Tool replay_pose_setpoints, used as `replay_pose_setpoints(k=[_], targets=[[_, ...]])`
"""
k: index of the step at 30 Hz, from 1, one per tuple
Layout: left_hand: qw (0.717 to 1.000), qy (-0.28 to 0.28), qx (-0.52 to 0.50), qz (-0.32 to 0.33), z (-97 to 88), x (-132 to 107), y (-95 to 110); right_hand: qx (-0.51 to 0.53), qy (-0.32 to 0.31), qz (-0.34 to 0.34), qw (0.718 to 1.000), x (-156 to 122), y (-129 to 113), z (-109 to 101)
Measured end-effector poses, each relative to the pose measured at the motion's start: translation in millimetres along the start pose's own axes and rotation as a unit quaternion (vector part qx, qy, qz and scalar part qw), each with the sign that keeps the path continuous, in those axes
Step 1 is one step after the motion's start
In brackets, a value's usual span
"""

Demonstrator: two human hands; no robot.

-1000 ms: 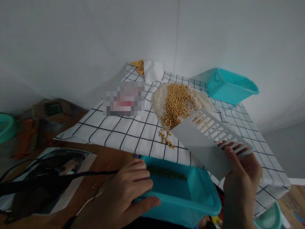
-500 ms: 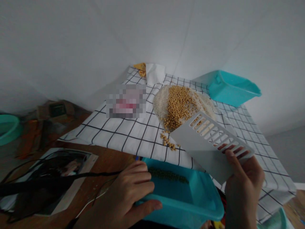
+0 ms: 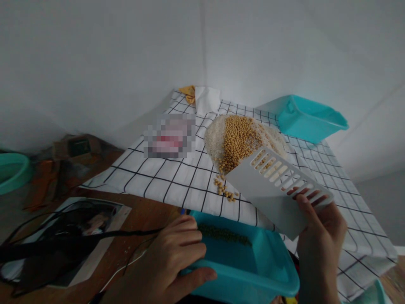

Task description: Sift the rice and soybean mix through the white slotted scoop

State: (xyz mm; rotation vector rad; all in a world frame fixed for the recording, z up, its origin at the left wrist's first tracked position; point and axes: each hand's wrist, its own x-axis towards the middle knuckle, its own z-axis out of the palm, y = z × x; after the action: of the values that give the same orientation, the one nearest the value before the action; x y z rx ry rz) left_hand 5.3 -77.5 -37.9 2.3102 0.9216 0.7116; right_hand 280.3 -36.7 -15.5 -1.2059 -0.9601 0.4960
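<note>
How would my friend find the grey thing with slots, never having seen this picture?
Look for the white tablecloth with black lines, then the heap with yellow beans on it. At the heap's near side, the right hand holds a flat grey board. Unlike the beans and tablecloth, it has a row of long slots along one edge.

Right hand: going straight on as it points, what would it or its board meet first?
The slotted board in the right hand would probably meet the heaped yellow beans first, though depth is unclear.
</note>
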Motion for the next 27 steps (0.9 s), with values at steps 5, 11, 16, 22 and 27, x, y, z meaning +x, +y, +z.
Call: replay_pose_setpoints(k=[5, 11, 16, 22, 27], targets=[[1.0, -0.003, 0.0, -0.003, 0.4, -1, 0, -0.005, -0.01, 0.007, 1.0, 5, 2, 4], [1.0, 0.006, 0.024, 0.006, 1.2, -3, -2, -0.014, -0.024, 0.018, 0.999, 9, 2, 7], [0.999, 0.01, 0.036, 0.01, 0.7, -4, -1, -0.003, -0.042, 0.027, 0.999, 13, 4, 9], [0.999, 0.02, 0.037, 0.021, -1.5, -4, -4, 0.009, -0.076, 0.031, 0.997, 25, 11, 16], [0.999, 0.021, 0.029, 0.019, -2.7, -3, -5, -0.002, -0.126, 0.055, 0.991, 32, 11, 17]])
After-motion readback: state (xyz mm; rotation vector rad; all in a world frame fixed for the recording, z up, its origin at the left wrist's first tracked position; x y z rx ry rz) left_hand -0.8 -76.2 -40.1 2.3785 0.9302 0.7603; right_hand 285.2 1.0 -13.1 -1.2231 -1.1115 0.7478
